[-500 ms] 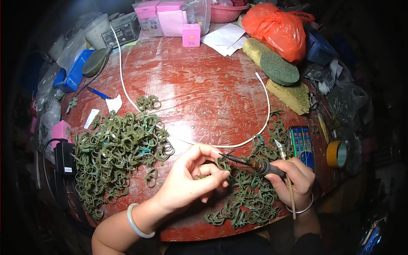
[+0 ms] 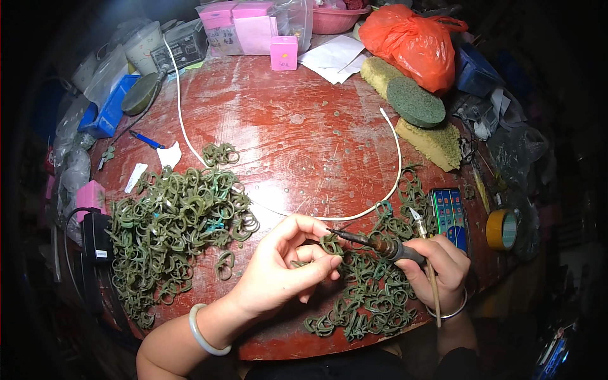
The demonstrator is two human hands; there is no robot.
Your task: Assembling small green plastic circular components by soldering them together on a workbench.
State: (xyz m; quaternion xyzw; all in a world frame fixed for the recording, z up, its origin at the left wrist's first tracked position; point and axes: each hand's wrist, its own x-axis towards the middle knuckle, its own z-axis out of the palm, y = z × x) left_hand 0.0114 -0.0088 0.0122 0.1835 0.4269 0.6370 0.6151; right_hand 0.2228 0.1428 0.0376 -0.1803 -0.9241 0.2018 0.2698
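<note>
Between the thumb and fingers of my left hand [image 2: 285, 269] is a small green ring [image 2: 332, 246], which looks like wax. My right hand [image 2: 442, 266] grips a soldering iron [image 2: 405, 252], its thin dark tip at the upper edge of the ring; whether they touch I cannot tell. Also held in that hand is a slim knife [image 2: 434, 291] with a pale handle, its blade pointing up and away. A pile of similar green rings [image 2: 373, 297] lies beneath and between the hands. To the left of my left hand spreads a larger heap of rings [image 2: 183, 221].
A white cord [image 2: 364, 215] curves over the red table [image 2: 285, 145]. Beside my right hand lie a phone [image 2: 448, 218] and yellow tape [image 2: 501, 229]. Sponges [image 2: 430, 142] and a red plastic bag [image 2: 411, 47] sit at the far right, a pink box [image 2: 284, 53] at the back.
</note>
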